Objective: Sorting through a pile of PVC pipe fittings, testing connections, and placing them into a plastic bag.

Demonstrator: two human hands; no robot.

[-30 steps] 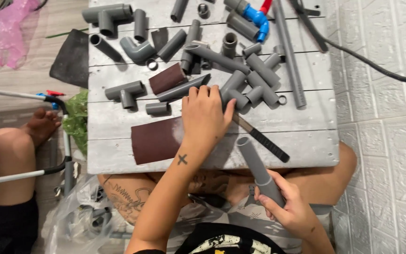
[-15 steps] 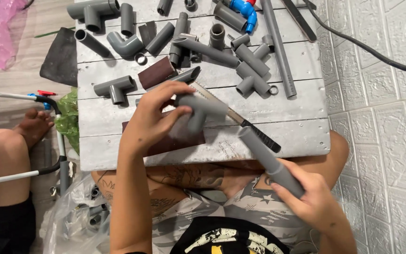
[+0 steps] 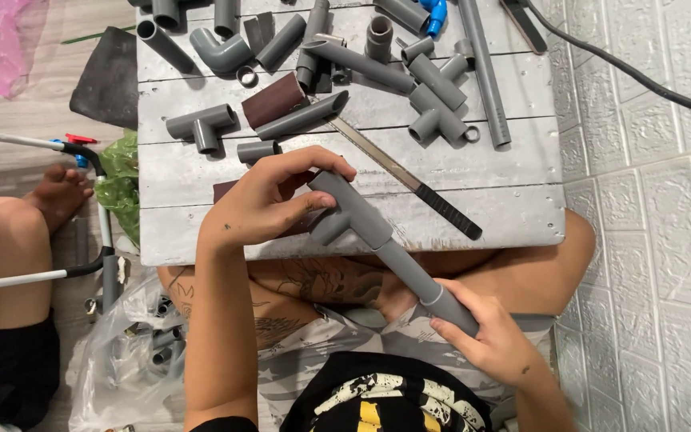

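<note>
Grey tee fitting [image 3: 353, 210] pinched by left hand [image 3: 261, 200], one pipe [image 3: 425, 288] gripped by right hand [image 3: 493, 340]; two hands closed.

The left hand [image 3: 269, 200] reaches forward from a bent, upright forearm, its fingers [image 3: 321, 160] curled in a closed grip, thumb underneath. The right hand [image 3: 493, 340] sits lower, close to the body, fingers wrapped closed, wrist angled inward toward the left.

Grey plastic T-shaped pipe fitting [image 3: 353, 210], held just above the near edge of the worktop, side branch pointing near-left. Short straight grey plastic pipe [image 3: 421, 286] seated in its near-right socket, slanting diagonally toward the near right.
</note>
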